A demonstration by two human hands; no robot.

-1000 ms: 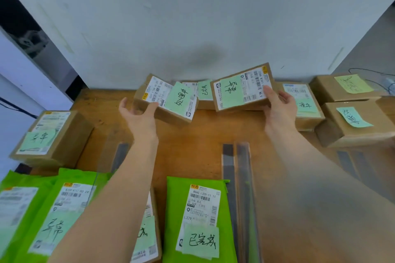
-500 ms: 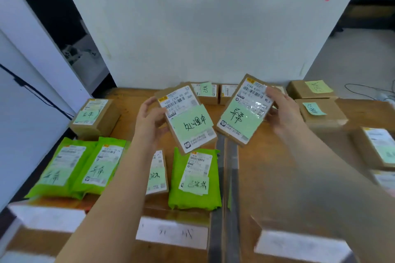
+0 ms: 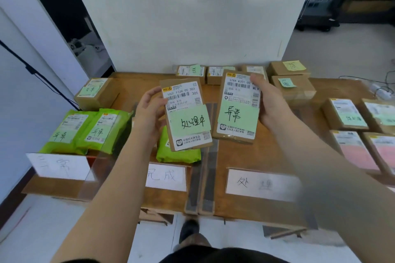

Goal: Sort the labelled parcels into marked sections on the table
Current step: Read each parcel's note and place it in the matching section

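Two brown cardboard parcels are being held up over the table [image 3: 267, 156], one per hand, faces toward the person. Left hand [image 3: 149, 113] is gripping the left parcel [image 3: 188, 113] by its 9 o'clock edge, fingers [image 3: 152, 97] curling behind it, thumb on the front; its green note reads 处理中. Right hand [image 3: 271, 107] is clamping the right parcel [image 3: 238, 109] by its 3 o'clock edge, thumb [image 3: 255, 80] pressing the label's upper corner, the other fingers hidden behind; its green note reads 异常.

Main risk, as I'm judging it: a mix-up. The section signs are sitting crosswise to the hands — the sign at 7 o'clock [image 3: 61, 166] seems to match the right parcel, next to the green mailers [image 3: 85, 132] with the same note, while the 处理 sign at 5 o'clock [image 3: 259, 183] seems to match the left one. So the arms are probably needing to cross, and a parcel could clip the other or land in the middle 完成 section [image 3: 166, 176]. Edge-only grips are also looking thin; a tilted parcel could slip onto the green mailer [image 3: 177, 153] below. Sticky notes could peel off too.
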